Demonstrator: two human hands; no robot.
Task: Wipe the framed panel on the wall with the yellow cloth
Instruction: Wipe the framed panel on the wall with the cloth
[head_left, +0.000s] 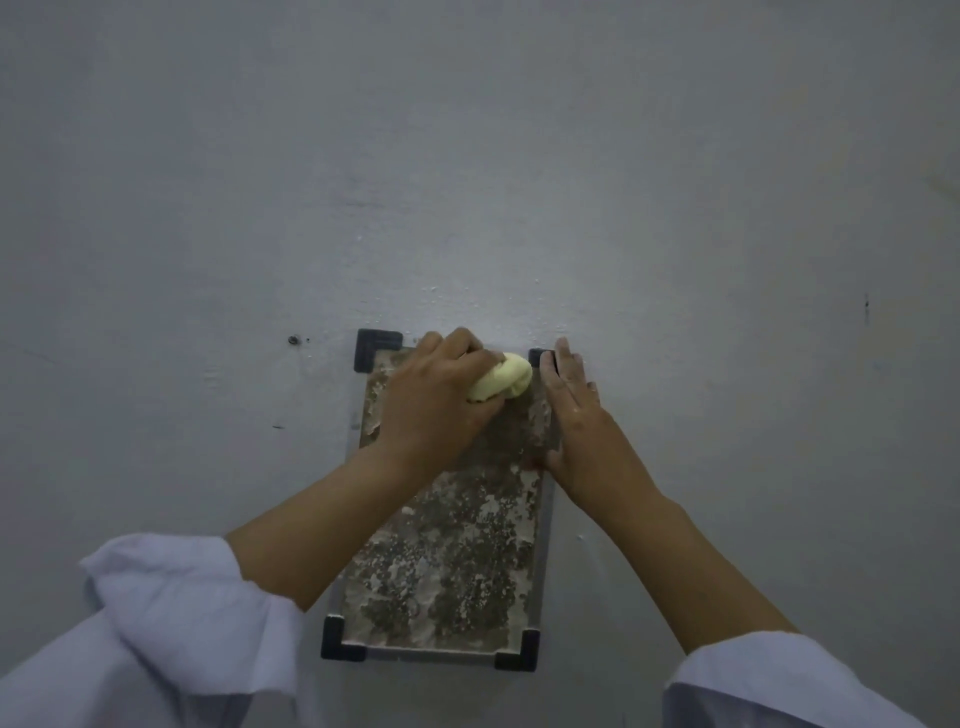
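No readable text.
Framed panel (447, 561) carries only mottled blotches; no lettering, labels, brands or numbers on it or the wall (467, 156) around it.

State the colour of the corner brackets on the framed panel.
Black, seen in the head view: the corner brackets on the framed panel.

Two bare forearms reach forward and up from rolled-back white sleeves, angling toward each other. The left hand (434, 395) is seen from the back, knuckles up, fingers curled closed around a bunched yellow cloth (501, 378) that bulges out past its fingertips. Just beside it, the right hand (574, 410) lies flat and open, fingers straight, close together and pointing upward, wrist nearly straight with the forearm.
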